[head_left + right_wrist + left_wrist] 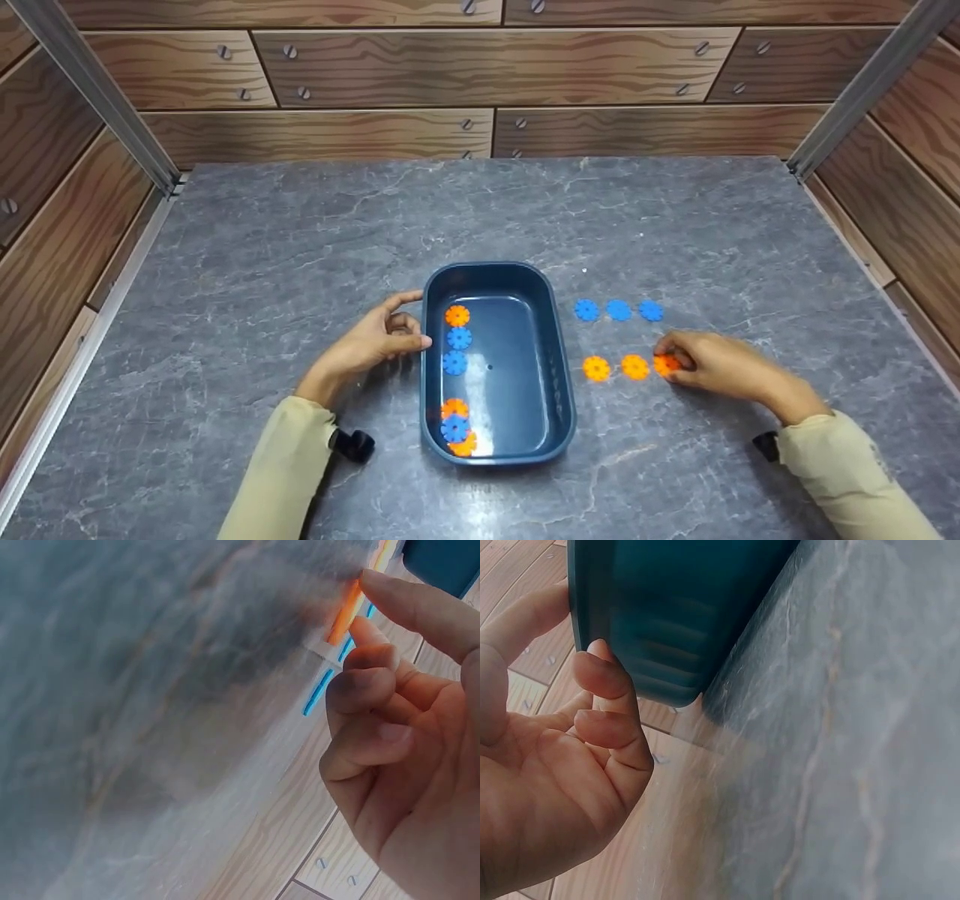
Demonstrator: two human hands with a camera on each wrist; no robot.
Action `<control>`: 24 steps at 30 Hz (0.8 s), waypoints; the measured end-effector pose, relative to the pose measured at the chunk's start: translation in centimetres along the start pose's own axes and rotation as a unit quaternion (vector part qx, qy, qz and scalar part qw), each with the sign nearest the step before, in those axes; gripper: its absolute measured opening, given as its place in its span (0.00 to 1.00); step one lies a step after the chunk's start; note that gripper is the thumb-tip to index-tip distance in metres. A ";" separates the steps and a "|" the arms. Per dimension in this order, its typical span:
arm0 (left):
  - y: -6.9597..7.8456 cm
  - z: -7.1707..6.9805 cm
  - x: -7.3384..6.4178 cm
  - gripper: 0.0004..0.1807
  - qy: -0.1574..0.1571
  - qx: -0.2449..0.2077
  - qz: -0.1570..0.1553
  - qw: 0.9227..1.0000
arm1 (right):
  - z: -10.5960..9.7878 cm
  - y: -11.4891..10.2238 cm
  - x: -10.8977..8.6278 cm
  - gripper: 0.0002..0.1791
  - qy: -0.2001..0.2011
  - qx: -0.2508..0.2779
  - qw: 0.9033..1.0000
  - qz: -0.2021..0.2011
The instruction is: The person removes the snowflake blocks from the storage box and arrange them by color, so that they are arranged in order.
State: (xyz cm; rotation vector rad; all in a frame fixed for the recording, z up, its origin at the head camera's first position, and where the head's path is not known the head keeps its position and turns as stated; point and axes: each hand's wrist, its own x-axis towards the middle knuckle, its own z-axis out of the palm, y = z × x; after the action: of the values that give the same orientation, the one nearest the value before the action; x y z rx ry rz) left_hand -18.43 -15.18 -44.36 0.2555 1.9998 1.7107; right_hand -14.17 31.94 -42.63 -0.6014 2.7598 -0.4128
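My left hand (369, 339) holds the left rim of a dark blue rectangular bin (562, 405), its thumb at the edge and some fingers curled outside the wall. In the left wrist view, the fingertips meet the bin (660, 622). Inside along the left side lie orange and blue notched plastic discs (459, 338), some overlapping. To the right of the bin, my right hand (716, 365) pinches an orange disc (665, 365) at the end of a row, thumb and finger at its edges. The right wrist view shows this orange disc (343, 615) edge-on, partly hidden by fingers.
Two more orange discs (635, 367) continue the row toward the bin. Behind them is a row of three blue discs (619, 310). The grey marbled tabletop (300, 232) is bounded by wood-patterned panels (487, 67) at the back and sides.
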 end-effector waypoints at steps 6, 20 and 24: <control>0.0 0.0 0.0 0.41 0.000 0.005 0.000 1.000 | 0.0 0.2 -0.1 0.17 0.003 0.010 1.000 0.003; 0.1 -0.1 -0.2 0.42 -0.005 0.001 0.001 1.000 | -0.4 -1.3 0.2 0.21 0.073 0.045 0.996 -0.006; 0.1 -0.1 -0.1 0.41 -0.006 0.002 0.003 1.000 | -0.7 -2.3 0.5 0.22 0.106 0.084 0.991 -0.018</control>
State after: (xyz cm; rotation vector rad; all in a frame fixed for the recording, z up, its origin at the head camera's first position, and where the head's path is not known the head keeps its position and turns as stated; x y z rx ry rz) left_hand -18.36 -15.27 -44.21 0.2717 1.9962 1.7055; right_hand -14.05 29.86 -41.31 -0.5959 2.8771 -0.7488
